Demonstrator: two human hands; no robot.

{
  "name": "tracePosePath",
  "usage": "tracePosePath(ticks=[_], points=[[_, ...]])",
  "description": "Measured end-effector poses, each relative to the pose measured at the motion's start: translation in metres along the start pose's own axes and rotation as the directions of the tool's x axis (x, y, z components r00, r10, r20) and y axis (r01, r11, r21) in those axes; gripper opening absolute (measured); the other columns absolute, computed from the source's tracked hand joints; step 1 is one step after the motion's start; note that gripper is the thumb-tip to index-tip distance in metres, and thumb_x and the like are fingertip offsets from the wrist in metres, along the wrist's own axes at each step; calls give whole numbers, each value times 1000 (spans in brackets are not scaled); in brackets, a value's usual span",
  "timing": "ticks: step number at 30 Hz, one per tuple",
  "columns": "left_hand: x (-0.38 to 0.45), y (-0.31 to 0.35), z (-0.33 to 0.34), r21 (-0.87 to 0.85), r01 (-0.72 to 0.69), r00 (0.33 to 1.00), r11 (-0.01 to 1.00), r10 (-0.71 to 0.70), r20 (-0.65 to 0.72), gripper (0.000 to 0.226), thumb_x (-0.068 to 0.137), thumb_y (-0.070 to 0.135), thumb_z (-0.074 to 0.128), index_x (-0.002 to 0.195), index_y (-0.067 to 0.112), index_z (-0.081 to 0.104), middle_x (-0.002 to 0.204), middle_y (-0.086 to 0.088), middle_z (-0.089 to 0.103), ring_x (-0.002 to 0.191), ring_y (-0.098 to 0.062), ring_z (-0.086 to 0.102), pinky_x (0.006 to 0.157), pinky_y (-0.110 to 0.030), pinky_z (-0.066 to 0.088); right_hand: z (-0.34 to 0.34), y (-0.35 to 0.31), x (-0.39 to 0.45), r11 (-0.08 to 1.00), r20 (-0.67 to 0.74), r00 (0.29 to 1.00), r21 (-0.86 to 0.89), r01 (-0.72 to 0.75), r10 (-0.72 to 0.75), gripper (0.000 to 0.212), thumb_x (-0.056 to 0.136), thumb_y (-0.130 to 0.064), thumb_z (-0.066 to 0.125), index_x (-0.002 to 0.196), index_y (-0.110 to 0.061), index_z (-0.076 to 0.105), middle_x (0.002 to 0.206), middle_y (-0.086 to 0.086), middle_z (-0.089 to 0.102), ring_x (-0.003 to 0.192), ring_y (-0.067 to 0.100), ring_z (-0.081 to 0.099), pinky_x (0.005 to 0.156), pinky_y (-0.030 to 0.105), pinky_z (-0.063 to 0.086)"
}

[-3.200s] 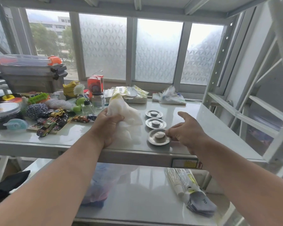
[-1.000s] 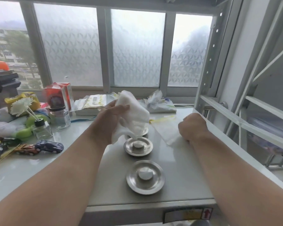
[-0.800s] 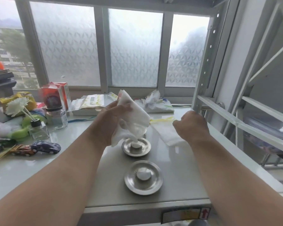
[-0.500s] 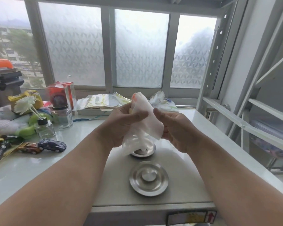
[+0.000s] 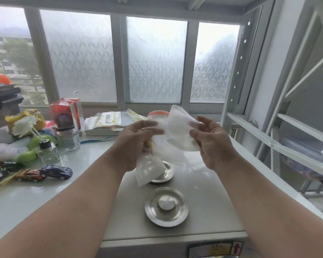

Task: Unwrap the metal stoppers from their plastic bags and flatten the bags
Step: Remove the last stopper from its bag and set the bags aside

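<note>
My left hand (image 5: 136,138) and right hand (image 5: 211,140) both pinch the white plastic bags (image 5: 177,131), raised above the table (image 5: 45,192). Directly below them, two bare metal stoppers rest on it: near stopper (image 5: 166,206), far stopper (image 5: 165,173) partly hidden.

**Brushed metal, cloudy plastic**

The nearer stopper (image 5: 166,208) was brushed metal with a soft satin sheen, ringed in fine concentric grooves. The second stopper (image 5: 165,173) had the same dull silver finish (half hidden by a hanging bag). The bags (image 5: 177,135) were thin, milky, translucent plastic, crumpled and soft-looking. The tabletop (image 5: 35,198) was smooth, pale and glossy, throwing back window light. The small bottle (image 5: 70,139) was clear glass, and the window panes (image 5: 80,58) were frosted with an embossed pattern.
</note>
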State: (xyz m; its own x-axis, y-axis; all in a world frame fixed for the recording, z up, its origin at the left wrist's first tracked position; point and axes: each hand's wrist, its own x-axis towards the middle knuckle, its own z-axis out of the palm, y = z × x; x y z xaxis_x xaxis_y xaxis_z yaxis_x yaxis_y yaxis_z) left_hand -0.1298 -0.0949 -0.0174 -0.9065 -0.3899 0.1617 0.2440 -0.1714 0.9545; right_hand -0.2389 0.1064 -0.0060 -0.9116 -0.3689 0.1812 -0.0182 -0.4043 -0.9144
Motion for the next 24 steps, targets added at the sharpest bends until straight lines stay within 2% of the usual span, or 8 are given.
tracePosePath(ticks=[4,7,9,12,15,18,21,24], points=[[5,-1,-3,-102,3,1000,995,-5,-22,60,66,20,103,122,24,83,107,-13,55,92,-39,37,80,-55,38,-26,-15,15,993,-104,994,-112,-32,20,47,92,18,58,125,-16,63,127,10,76,75,13,64,62,22,53],[6,-1,-1,-68,16,1000,998,-18,-26,60,67,19,104,122,29,84,84,-9,48,68,-29,31,66,-44,35,-58,-41,24,881,-208,978,-461,-104,6,38,88,7,68,120,-14,70,107,9,78,63,14,54,59,30,48],[6,-1,0,-45,17,1000,999,-18,-14,59,67,20,104,121,31,83,83,-8,48,64,-24,32,63,-40,37,-80,-55,26,678,-218,975,-711,-184,35,31,87,3,70,112,-14,74,91,5,69,67,18,58,66,32,51],[6,-2,1,-11,20,999,1000,-20,43,72,63,26,107,129,29,80,105,-10,52,84,-39,37,77,-53,41,-99,-55,23,263,-178,980,-945,-195,88,41,88,-4,57,123,-21,68,108,4,66,92,23,66,79,27,53],[4,-2,3,-11,12,998,1000,-11,62,76,62,26,107,132,26,78,113,-10,53,99,-40,37,85,-57,36,-102,-48,19,64,-168,986,-984,-168,-7,43,77,-25,55,118,-32,64,117,2,69,115,32,64,99,46,53],[3,-1,2,-28,14,998,1000,-12,54,68,67,23,104,130,24,79,109,-13,53,90,-40,37,78,-52,40,-93,-40,12,-49,-78,995,-996,-81,-63,54,93,-34,57,146,-30,57,147,5,60,139,33,50,115,46,41],[0,1,3,-34,12,998,999,-10,70,66,69,21,102,130,24,79,100,-14,54,78,-34,39,69,-42,41,-84,-29,4,-118,-2,992,-993,13,128,58,102,-44,51,157,-28,47,165,5,46,151,31,40,122,39,32],[-6,5,9,6,20,998,1000,-20,53,56,77,14,96,129,26,80,68,0,56,51,-19,42,53,-28,43,-86,-20,8,-83,1,966,-996,23,259,48,109,-40,39,153,-25,53,165,6,45,150,30,40,119,35,29]])
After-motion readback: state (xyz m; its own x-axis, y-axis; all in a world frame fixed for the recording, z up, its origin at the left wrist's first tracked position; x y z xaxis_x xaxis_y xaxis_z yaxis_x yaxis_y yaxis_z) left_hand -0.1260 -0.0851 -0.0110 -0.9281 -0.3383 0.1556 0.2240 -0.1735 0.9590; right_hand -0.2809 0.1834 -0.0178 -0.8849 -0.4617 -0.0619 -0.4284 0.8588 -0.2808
